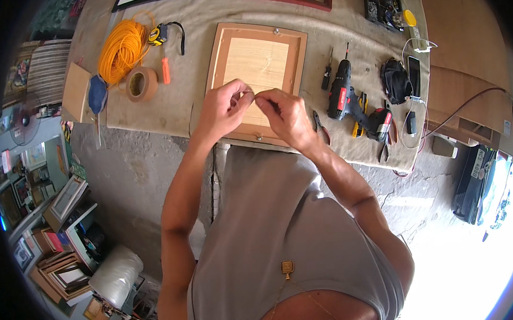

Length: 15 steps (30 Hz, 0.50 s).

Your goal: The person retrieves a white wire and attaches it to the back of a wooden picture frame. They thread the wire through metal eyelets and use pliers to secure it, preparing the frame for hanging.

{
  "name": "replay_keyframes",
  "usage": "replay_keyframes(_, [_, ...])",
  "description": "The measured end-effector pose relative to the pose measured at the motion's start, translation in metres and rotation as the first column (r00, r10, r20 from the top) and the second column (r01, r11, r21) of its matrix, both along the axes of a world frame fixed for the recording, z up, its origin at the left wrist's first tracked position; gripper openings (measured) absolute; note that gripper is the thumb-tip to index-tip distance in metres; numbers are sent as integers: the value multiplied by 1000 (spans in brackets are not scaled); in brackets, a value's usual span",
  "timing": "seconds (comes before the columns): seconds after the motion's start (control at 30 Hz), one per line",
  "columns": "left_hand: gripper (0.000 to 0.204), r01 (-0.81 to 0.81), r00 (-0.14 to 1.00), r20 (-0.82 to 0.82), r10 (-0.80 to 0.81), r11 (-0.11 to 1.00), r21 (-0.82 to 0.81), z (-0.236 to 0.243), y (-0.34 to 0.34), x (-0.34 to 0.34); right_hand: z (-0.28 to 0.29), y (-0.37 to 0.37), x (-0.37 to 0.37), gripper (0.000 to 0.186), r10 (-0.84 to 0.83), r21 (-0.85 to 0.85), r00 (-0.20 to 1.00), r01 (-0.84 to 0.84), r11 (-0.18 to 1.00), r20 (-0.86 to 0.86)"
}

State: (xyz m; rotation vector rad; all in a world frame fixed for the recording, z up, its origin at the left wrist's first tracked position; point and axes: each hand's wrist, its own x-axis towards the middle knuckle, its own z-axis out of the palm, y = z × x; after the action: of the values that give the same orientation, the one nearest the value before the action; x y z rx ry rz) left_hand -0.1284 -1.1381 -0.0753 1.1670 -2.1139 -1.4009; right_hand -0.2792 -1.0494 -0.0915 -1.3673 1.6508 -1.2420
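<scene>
A wooden picture frame (pixel 221 55) lies on the cloth-covered table, its pale backing board (pixel 257 56) facing up. Small metal fittings (pixel 276 31) sit on its far and near edges. Above the near half of the frame, my left hand (pixel 223 110) is closed, thumb and fingertips pinched together. My right hand (pixel 287 117) pinches too, its fingertips almost meeting those of the left. Whatever lies between the fingers is too small to make out. Pliers (pixel 322 128) rest just right of my right hand, near the table's front edge.
Right of the frame lie a screwdriver (pixel 327 74), a cordless drill (pixel 341 90), a yellow cutter (pixel 360 116) and a phone (pixel 414 76). On the left are coiled orange cord (pixel 121 48), a tape measure (pixel 158 35), a tape roll (pixel 131 85) and an orange-handled screwdriver (pixel 165 71).
</scene>
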Motion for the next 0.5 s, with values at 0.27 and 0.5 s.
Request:
replay_keyframes(0.27, [21, -60, 997, -58, 49, 978, -202, -30, -139, -36, -45, -84, -76, 22, -224, 216, 974, 228, 950, -41])
replay_keyframes(0.5, [24, 134, 940, 324, -109, 989, -57, -139, -157, -66, -110, -150, -121, 22, -122, 364, 963, 206, 908, -242])
